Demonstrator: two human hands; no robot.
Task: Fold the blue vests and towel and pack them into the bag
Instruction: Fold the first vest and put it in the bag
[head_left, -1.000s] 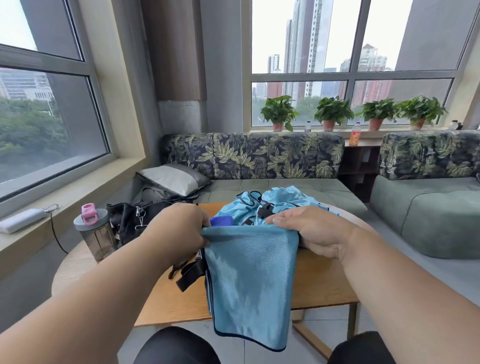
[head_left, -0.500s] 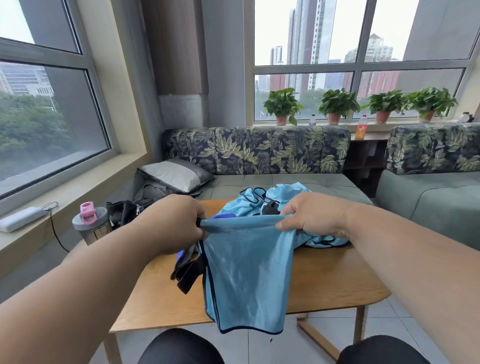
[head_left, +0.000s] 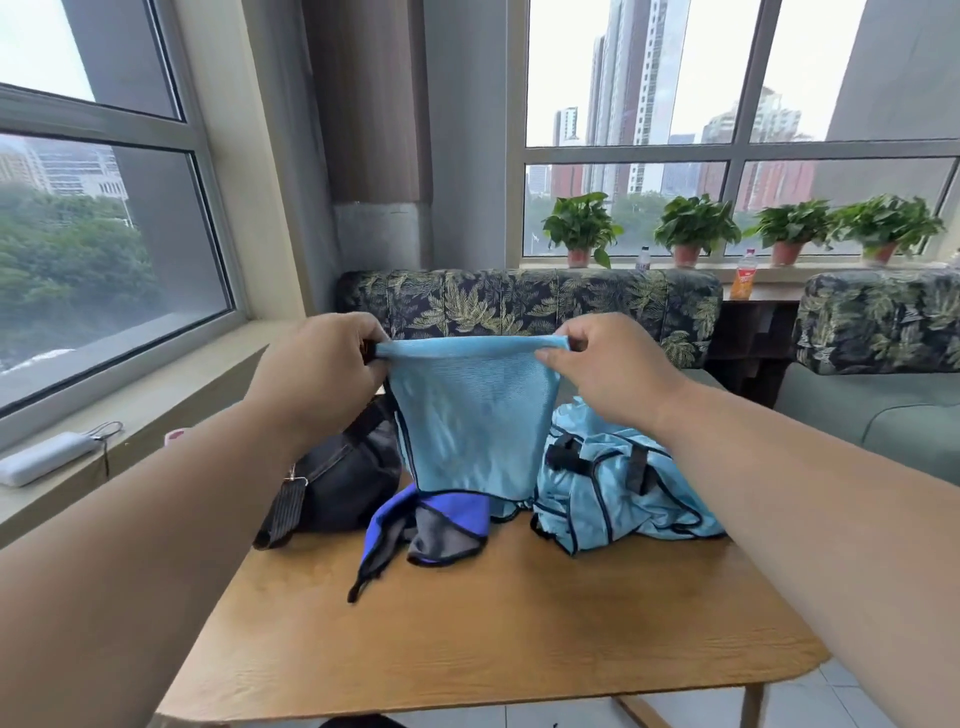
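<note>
A light blue vest (head_left: 470, 415) is held up at the centre of the frame, pinched along its top edge by both hands. The left hand (head_left: 322, 371) is closed on the vest's left corner, fingers curled over a dark strap end; the right hand (head_left: 605, 371) is closed on the right corner, thumb and fingertips nipping the rolled hem. The cloth is stretched fairly taut between the two grips and hangs straight down, its dark-trimmed lower edge reaching the items on the table (head_left: 498, 634). Just under that edge, at centre frame, a darker blue and grey towel (head_left: 434, 525) is seen crumpled on the wooden top, one corner trailing toward the lower left. To the right of it, a heap of further light blue vests (head_left: 618, 493) with black trim and buckles is noted, unfolded, partly hidden behind the right forearm. A black bag (head_left: 337, 483) sits at the left of the table, beside the towel (its opening cannot be made out behind the left arm), with a striped strap tag hanging at its front. A white power bank (head_left: 44, 460) lies on the sill at the left edge. A leaf-patterned sofa (head_left: 519, 304) stands behind the table, and four potted plants (head_left: 582, 228) are lined on the far sill at upper right.
</note>
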